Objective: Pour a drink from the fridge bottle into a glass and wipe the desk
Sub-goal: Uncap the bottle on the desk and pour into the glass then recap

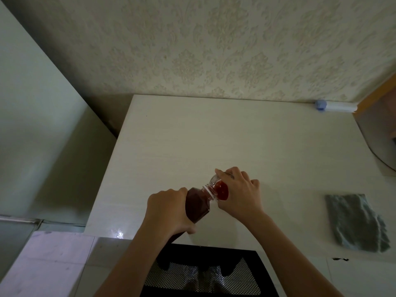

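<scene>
My left hand [169,209] grips a clear bottle [197,203] of dark red drink, tilted with its uncapped white neck pointing right. The neck meets the rim of a small glass [219,188], which my right hand [240,194] holds tilted toward the bottle, fingers curled round it. Red liquid shows inside the glass. Both are above the white desk [192,136], near its front edge. A grey-green cloth [356,222] lies flat on the desk at the right.
A black mesh chair back [203,273] stands under my arms at the desk's front. A white and blue object [334,106] lies along the wall at the back right. A green wall panel is at the left, a curved grey surface at the right edge.
</scene>
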Demonstrator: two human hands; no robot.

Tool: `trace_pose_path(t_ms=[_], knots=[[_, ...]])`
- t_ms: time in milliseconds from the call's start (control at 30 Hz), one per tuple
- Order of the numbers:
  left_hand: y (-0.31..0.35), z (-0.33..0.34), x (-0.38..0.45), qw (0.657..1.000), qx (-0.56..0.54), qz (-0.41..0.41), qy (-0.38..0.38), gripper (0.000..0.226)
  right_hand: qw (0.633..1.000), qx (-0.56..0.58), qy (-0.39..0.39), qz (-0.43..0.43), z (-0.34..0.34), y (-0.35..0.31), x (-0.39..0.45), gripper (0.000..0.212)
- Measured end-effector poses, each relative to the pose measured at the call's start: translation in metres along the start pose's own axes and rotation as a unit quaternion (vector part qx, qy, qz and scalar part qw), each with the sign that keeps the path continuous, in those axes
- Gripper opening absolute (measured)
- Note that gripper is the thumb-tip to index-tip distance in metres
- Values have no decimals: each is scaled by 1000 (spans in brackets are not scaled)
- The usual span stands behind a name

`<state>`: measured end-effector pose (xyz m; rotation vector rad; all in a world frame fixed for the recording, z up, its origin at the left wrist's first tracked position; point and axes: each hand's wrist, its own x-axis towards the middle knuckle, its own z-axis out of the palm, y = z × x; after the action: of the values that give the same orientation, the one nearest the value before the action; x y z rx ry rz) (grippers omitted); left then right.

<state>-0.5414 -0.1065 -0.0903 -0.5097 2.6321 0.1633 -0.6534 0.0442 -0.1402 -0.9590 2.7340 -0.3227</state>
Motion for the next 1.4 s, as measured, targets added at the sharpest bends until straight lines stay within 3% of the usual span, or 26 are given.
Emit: trace_pose_path(t_ms=[300,500,633,800,1000,1200,1400], knots=[[3,4,2,999,-26,2,31,80,999,41,11,20,-1,8,-2,72],[7,16,9,986,-140,8,93,92,992,104,33,56,-2,18,-3,72],[6,35,19,959,-242,5,146,85,988,121,56,81,-1,24,-2,71],[7,60,33,902,-381,12,203,80,987,112,45,106,6,37,3,73],[9,85,50,844,-492,0,214,78,982,127,34,133,26,42,9,68],[11,97,64,817,-541,-6,200,78,981,134,1,142,47,44,12,67],[8,107,70,814,-552,-2,183,82,982,124,-19,145,57,47,13,68]])
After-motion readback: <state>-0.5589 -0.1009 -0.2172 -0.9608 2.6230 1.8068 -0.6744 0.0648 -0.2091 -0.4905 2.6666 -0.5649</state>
